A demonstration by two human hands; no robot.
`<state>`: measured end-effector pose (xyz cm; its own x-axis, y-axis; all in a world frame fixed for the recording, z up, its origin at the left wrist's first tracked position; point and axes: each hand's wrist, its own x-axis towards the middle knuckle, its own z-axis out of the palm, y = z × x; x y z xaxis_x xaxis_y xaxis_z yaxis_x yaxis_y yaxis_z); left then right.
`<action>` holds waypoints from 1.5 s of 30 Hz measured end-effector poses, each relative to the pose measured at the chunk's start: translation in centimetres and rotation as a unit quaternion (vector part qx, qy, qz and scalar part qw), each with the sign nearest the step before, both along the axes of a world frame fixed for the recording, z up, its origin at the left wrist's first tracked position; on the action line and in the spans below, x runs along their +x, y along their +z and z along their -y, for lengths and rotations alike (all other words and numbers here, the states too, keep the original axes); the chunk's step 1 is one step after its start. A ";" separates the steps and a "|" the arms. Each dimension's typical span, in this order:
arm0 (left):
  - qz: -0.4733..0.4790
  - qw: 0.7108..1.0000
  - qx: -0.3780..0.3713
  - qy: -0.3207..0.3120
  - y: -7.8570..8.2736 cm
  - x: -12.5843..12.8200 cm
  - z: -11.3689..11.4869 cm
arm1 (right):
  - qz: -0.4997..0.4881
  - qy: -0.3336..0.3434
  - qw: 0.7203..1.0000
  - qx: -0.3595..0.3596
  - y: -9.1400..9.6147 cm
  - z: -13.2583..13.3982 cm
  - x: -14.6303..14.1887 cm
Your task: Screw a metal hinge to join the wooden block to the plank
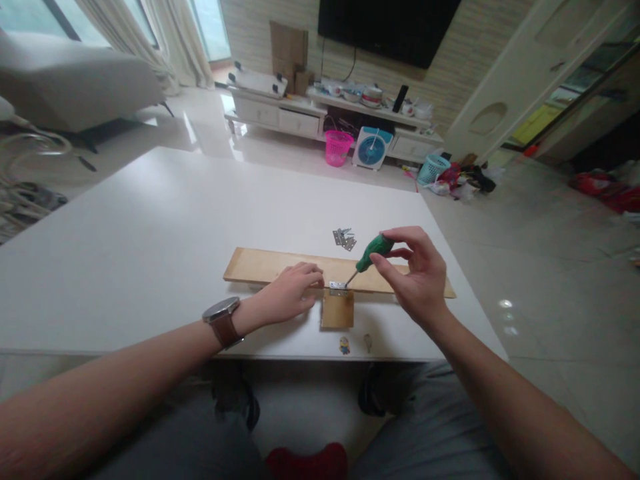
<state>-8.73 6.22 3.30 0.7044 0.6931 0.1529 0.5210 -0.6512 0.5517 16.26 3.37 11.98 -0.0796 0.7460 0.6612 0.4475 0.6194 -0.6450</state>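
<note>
A long wooden board (pixel 280 265) lies across the white table, slightly raised. At its near edge a metal hinge (pixel 339 287) bridges to a small wooden piece (pixel 338 310) that sticks out toward me. My left hand (pixel 295 288) is bent over the board's near edge just left of the hinge, fingers on top and thumb lower. In my right hand (pixel 417 273), a green-handled screwdriver (pixel 375 252) is pinched near the top of its handle. The screwdriver leans, with its tip on the hinge's right side. Whether a screw sits under the tip is too small to tell.
Beyond the board lie several loose hinges and screws (pixel 345 238). A small cartoon-figure piece (pixel 345 345) and a small metal ring or clip (pixel 368 343) lie near the front edge of the white table (pixel 150 233). A pink basket (pixel 338 148) and a fan (pixel 372 148) stand on the floor beyond.
</note>
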 end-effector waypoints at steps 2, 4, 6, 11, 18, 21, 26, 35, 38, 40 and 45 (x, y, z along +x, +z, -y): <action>-0.002 1.000 -0.002 -0.001 0.0 0.0 0.0 | 0.005 -0.013 1.000 0.023 0.0 0.0 -0.1; -0.003 1.000 -0.003 -0.001 0.0 0.0 0.0 | -0.001 -0.030 0.999 0.035 -0.1 0.0 -0.2; -0.003 1.000 -0.002 -0.002 0.0 0.0 0.0 | -0.016 -0.033 0.999 0.030 -0.4 0.0 -0.2; -0.001 1.000 -0.005 -0.001 -0.1 0.0 -0.1 | -0.025 -0.002 1.000 0.010 -0.6 0.1 0.1; -0.005 1.000 -0.006 -0.001 0.2 0.1 0.0 | 0.031 -0.017 0.999 0.041 0.2 0.2 0.1; -0.006 1.000 -0.009 -0.002 0.1 0.1 0.0 | 0.026 -0.041 0.997 0.052 0.3 0.1 0.0; -0.005 1.000 -0.013 0.002 0.0 0.0 0.0 | 0.014 -0.041 0.998 0.043 0.0 0.0 0.1; -0.010 1.000 -0.011 0.000 0.1 0.0 0.0 | 0.019 -0.023 0.998 0.060 -0.1 -0.1 0.1; -0.009 1.000 -0.008 0.002 0.0 0.0 0.0 | 0.001 -0.026 0.998 0.058 0.0 -0.1 0.0; -0.006 1.000 -0.007 0.000 -0.1 0.0 -0.1 | 0.000 -0.019 0.999 0.049 0.1 0.0 0.0; -0.001 1.000 -0.003 -0.005 -0.3 0.0 -0.2 | 0.023 0.003 0.999 0.048 0.2 0.2 0.0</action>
<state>-8.69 6.38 3.00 0.7117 0.6868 0.1475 0.5159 -0.6536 0.5538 16.22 3.18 12.19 -0.1170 0.6793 0.7245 0.4712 0.6801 -0.5616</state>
